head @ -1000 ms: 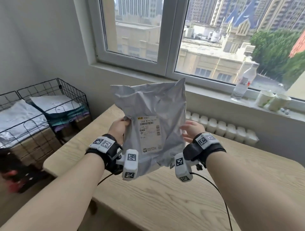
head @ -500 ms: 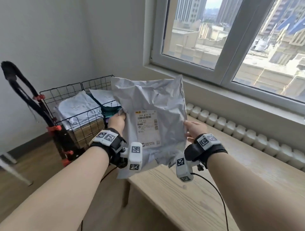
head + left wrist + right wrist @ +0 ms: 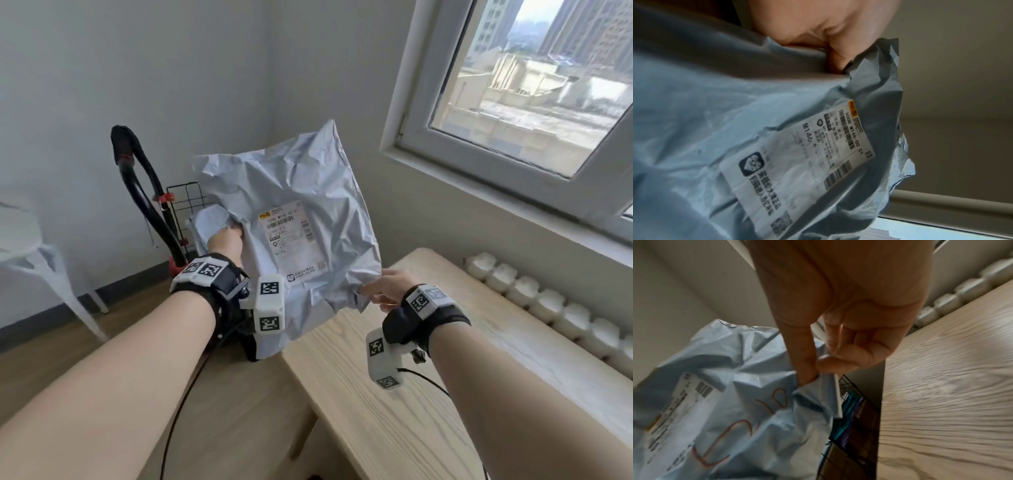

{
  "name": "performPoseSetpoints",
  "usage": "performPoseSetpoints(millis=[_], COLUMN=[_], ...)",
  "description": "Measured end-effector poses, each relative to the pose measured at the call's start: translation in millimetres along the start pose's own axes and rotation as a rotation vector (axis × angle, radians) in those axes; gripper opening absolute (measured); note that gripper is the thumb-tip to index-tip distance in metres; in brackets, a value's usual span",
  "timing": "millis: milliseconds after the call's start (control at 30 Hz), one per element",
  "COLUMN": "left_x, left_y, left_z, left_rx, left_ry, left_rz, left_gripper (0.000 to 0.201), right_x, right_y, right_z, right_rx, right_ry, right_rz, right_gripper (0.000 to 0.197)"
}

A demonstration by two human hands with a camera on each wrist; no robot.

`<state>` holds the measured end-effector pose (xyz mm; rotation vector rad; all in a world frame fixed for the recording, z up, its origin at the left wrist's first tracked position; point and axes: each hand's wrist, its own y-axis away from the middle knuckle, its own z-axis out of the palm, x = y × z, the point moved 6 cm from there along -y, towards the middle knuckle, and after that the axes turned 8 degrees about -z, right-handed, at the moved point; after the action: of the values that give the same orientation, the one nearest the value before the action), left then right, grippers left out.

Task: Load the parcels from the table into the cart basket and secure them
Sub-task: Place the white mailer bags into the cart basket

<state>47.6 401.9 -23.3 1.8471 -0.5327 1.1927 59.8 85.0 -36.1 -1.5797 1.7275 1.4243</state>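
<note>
While the left hand grips the parcel by its side and the right hand pinches a lower corner, carry it level over the cart basket beyond the fingertips, then lower gently

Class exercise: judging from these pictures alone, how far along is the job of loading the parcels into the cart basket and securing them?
Done: some parcels already lie inside the wire basket.
In hand: the grey parcel is held in the air, gripped by the left hand and pinched at a corner by the right hand.
Left: setting it into the basket and securing the load; no fastening is visible.
</note>
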Motion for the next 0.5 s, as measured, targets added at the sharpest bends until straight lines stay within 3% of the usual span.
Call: performPoseSetpoints(millis=[100,233,300,400,500], left_x=[20,52,67,78,84], left_y=[-42,-92,-108,-143,-176], left_z=[-11,-19,-18,-15,-13], left_rx=[0.055,0.166,0.155,0.118,0.067], left_ry=[-0.056,-0.049,-0.013,-0.026,-0.001], left_rz=[0.003,-0.023,-0.050,-0.053,-0.071], left_gripper=[0.045,0.044,0.043,0.045,0.046], right_x=[-15,-42,-62,-92,-125], right_y=[-49,-106,-136,-176,-199], right_z=[0,-8,-6,1,24], right_rx=[0.092,0.165,0.161,0.255,0.268], right_ry=[0.028,0.061,0.029,-0.130,-0.287], right_rz=[0.057,0.083,0.018,-0.027,-0.034], right_gripper=[0.013,0.015,0.010,0.025,0.019])
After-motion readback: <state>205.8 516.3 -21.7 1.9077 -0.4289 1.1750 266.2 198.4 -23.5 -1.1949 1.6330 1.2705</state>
